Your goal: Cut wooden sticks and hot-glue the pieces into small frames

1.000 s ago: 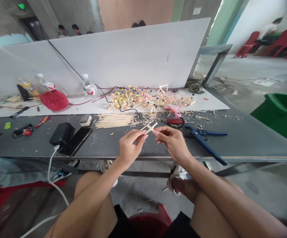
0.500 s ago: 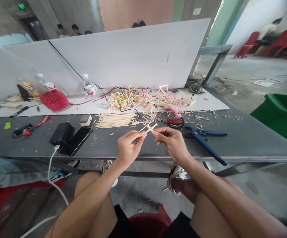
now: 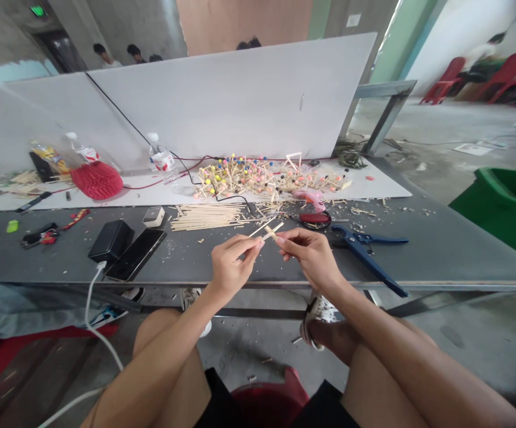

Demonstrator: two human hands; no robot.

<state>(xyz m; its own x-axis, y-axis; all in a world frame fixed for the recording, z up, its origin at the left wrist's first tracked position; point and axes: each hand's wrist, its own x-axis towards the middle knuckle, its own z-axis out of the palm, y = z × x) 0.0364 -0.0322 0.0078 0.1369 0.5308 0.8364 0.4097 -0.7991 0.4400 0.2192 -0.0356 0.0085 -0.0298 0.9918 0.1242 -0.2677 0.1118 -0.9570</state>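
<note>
My left hand (image 3: pixel 230 265) pinches two thin wooden sticks (image 3: pixel 264 228) that point up and to the right over the grey table (image 3: pixel 440 249). My right hand (image 3: pixel 310 254) pinches a short stick piece (image 3: pixel 272 234) and holds its tip against them. Both hands hover just above the table's near edge. Behind them lies a bundle of loose sticks (image 3: pixel 207 216). Further back sits a pile of stick-and-ball models (image 3: pixel 258 175) on a white sheet.
Blue pliers (image 3: pixel 365 249), a pink glue gun (image 3: pixel 310 199) and a red tape roll (image 3: pixel 314 219) lie right of my hands. A phone (image 3: pixel 136 254), a black power bank (image 3: pixel 110 240), a water bottle (image 3: pixel 161 159) and a red object (image 3: pixel 96 179) lie left. A white board (image 3: pixel 240 101) stands behind; a green bin (image 3: pixel 503 208) is at right.
Both hands have stayed nearly in place. The short piece in my right hand has shifted slightly against the sticks.
</note>
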